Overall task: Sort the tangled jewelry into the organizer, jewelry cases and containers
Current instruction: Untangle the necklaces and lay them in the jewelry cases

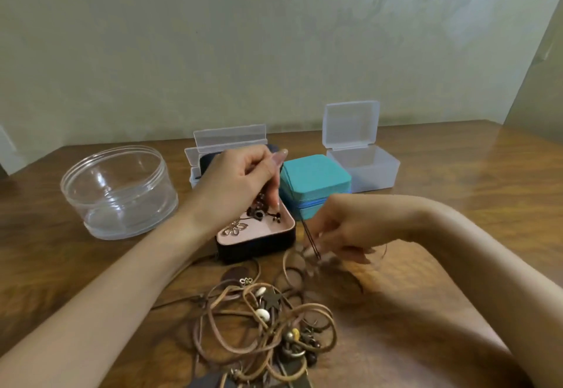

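Observation:
A tangle of brown leather cords with beads and charms (262, 323) lies on the wooden table near me. My left hand (240, 180) hovers over an open dark jewelry case with a pink lining (259, 232) and pinches a dark beaded piece (259, 208) that hangs into it. A metal flower charm (234, 227) lies in the case. My right hand (344, 229) pinches a thin dark cord (310, 235) just right of the case, above a light leather loop (292, 262).
A round clear container (118, 189) stands at the left. Behind the case are a clear box with a raised lid (228, 138), a shut teal case (313, 180) and an open frosted box (362, 156). A wall rises behind the table.

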`<act>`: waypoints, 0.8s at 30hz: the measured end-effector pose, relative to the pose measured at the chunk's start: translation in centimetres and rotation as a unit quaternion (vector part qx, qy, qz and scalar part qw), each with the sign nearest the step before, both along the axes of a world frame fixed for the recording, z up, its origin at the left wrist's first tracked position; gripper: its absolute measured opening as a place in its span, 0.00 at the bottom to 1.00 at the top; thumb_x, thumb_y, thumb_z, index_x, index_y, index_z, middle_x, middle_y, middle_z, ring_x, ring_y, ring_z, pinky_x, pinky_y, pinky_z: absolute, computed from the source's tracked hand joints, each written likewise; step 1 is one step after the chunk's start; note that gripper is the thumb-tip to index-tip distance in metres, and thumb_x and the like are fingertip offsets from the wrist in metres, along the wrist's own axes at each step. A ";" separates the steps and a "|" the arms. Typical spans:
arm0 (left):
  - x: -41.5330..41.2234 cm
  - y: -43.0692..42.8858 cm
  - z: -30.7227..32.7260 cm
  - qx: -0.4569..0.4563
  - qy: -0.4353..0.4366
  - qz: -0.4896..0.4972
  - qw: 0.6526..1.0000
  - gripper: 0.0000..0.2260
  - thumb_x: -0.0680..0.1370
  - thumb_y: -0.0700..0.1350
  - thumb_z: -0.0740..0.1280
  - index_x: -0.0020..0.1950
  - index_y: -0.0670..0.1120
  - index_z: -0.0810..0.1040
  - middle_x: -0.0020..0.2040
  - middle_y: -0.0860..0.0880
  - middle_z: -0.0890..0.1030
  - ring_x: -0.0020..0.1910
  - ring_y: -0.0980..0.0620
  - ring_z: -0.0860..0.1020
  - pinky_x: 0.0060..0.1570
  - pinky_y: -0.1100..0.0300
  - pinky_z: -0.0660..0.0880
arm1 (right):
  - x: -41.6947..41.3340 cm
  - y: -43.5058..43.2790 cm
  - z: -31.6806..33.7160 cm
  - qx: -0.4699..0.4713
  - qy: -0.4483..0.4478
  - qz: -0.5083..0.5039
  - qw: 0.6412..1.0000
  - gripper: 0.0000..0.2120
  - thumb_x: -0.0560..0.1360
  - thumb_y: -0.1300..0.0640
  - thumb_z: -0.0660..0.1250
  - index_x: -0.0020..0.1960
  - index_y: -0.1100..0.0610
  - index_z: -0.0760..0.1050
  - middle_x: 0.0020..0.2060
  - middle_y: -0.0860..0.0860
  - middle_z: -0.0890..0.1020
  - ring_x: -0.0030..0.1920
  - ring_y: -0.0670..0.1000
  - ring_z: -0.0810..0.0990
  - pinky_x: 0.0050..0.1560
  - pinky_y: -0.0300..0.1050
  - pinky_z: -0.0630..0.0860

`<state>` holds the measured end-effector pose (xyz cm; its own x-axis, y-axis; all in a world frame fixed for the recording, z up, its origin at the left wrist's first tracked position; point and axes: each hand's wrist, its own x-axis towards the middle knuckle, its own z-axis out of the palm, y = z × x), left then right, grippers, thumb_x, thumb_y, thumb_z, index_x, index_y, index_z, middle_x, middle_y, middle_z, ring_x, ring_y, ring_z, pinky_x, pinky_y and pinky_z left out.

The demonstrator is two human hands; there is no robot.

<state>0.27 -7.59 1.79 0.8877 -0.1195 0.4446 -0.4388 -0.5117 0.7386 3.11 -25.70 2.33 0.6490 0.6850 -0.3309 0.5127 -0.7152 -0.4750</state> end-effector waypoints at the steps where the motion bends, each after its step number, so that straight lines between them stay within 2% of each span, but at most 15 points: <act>1: 0.2 0.2 -0.2 0.045 -0.032 0.035 0.998 0.16 0.78 0.52 0.60 0.34 0.46 0.74 0.29 0.50 0.81 0.29 0.60 0.77 0.37 0.71 0.70 | -0.2 -0.2 0.3 0.006 0.028 0.015 0.999 0.10 0.79 0.59 0.62 0.41 0.54 0.77 0.29 0.54 0.75 0.27 0.45 0.69 0.27 0.31 0.67; 4: 0.5 0.6 -0.6 0.114 -0.088 0.083 0.986 0.15 0.79 0.51 0.60 0.36 0.46 0.76 0.32 0.55 0.81 0.33 0.61 0.77 0.34 0.70 0.68 | 0.1 -0.3 0.6 0.107 -0.025 -0.047 0.993 0.11 0.78 0.55 0.64 0.37 0.53 0.78 0.26 0.51 0.73 0.25 0.45 0.67 0.27 0.34 0.65; 6: 0.7 0.8 -0.8 0.100 -0.090 0.073 0.988 0.14 0.78 0.52 0.60 0.37 0.47 0.76 0.35 0.56 0.81 0.36 0.64 0.77 0.35 0.73 0.67 | 0.7 -0.4 0.7 0.216 -0.063 -0.122 0.967 0.13 0.77 0.50 0.64 0.38 0.56 0.79 0.23 0.50 0.71 0.22 0.44 0.65 0.26 0.35 0.64; 8: 1.1 1.1 -0.9 0.078 -0.086 0.061 0.991 0.14 0.76 0.54 0.60 0.36 0.48 0.76 0.38 0.54 0.82 0.40 0.63 0.78 0.39 0.72 0.69 | 0.8 -0.3 0.7 0.279 -0.072 -0.136 0.948 0.13 0.76 0.49 0.64 0.40 0.55 0.81 0.21 0.49 0.70 0.20 0.44 0.64 0.27 0.37 0.65; 10: 1.5 1.4 -1.0 0.058 -0.095 0.071 0.991 0.15 0.75 0.55 0.60 0.36 0.46 0.78 0.43 0.50 0.81 0.42 0.60 0.77 0.42 0.68 0.70 | 0.4 0.4 -0.1 0.269 -0.079 -0.095 0.955 0.09 0.76 0.50 0.64 0.44 0.52 0.81 0.22 0.47 0.70 0.20 0.42 0.65 0.26 0.36 0.66; 12: 1.8 1.7 -1.1 0.011 -0.085 0.087 0.992 0.14 0.75 0.54 0.62 0.36 0.46 0.78 0.48 0.50 0.79 0.45 0.56 0.77 0.45 0.65 0.73 | 0.1 1.4 -1.4 0.213 -0.112 -0.051 0.969 0.08 0.77 0.52 0.65 0.50 0.52 0.82 0.27 0.43 0.75 0.23 0.41 0.71 0.26 0.31 0.67; 14: 2.2 2.1 -1.2 -0.052 -0.064 0.102 0.991 0.12 0.77 0.48 0.64 0.36 0.46 0.78 0.50 0.51 0.78 0.44 0.56 0.78 0.41 0.66 0.76 | 0.1 2.0 -2.5 0.168 -0.157 -0.028 0.973 0.09 0.77 0.52 0.65 0.54 0.52 0.82 0.39 0.44 0.82 0.36 0.38 0.76 0.35 0.29 0.71; 16: 2.4 2.5 -1.4 -0.088 -0.047 0.121 0.988 0.11 0.78 0.44 0.64 0.37 0.46 0.78 0.48 0.51 0.79 0.39 0.61 0.78 0.36 0.70 0.75 | 0.1 2.1 -2.7 0.158 -0.162 -0.032 0.973 0.10 0.77 0.52 0.65 0.54 0.53 0.81 0.46 0.47 0.83 0.43 0.42 0.77 0.41 0.31 0.71; 17: 2.6 2.7 -1.5 -0.099 -0.037 0.126 0.986 0.10 0.78 0.44 0.64 0.37 0.46 0.78 0.46 0.51 0.80 0.37 0.62 0.78 0.34 0.70 0.75 | 0.3 2.1 -2.7 0.156 -0.159 -0.036 0.974 0.10 0.77 0.52 0.65 0.53 0.53 0.82 0.46 0.47 0.83 0.44 0.43 0.77 0.41 0.31 0.71; 19: 2.7 3.2 -1.7 -0.113 -0.011 0.130 0.985 0.08 0.78 0.44 0.64 0.40 0.46 0.79 0.42 0.51 0.81 0.37 0.57 0.79 0.35 0.64 0.77 | 0.3 2.1 -2.6 0.151 -0.147 -0.033 0.977 0.09 0.77 0.52 0.64 0.52 0.53 0.81 0.43 0.45 0.81 0.41 0.41 0.76 0.39 0.28 0.70; 21: 2.9 3.5 -1.8 -0.119 0.012 0.134 0.984 0.08 0.78 0.44 0.64 0.43 0.43 0.81 0.38 0.50 0.80 0.36 0.55 0.79 0.36 0.60 0.77 | 0.2 2.2 -2.5 0.156 -0.137 -0.028 0.978 0.09 0.78 0.53 0.64 0.52 0.53 0.81 0.36 0.40 0.78 0.37 0.36 0.75 0.36 0.25 0.69; 24: 2.8 3.7 -1.8 -0.097 0.034 0.138 0.985 0.10 0.78 0.44 0.64 0.39 0.44 0.79 0.36 0.50 0.79 0.35 0.55 0.78 0.37 0.56 0.77 | 0.2 1.9 -2.1 0.192 -0.136 -0.055 0.970 0.08 0.78 0.54 0.64 0.51 0.54 0.81 0.23 0.38 0.76 0.29 0.33 0.74 0.32 0.27 0.69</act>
<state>3.06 -3.93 0.01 0.9032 0.2120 0.3732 -0.2481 -0.4518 0.8570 3.34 -23.83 0.26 0.7524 0.6458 0.1297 0.5877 -0.5692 -0.5750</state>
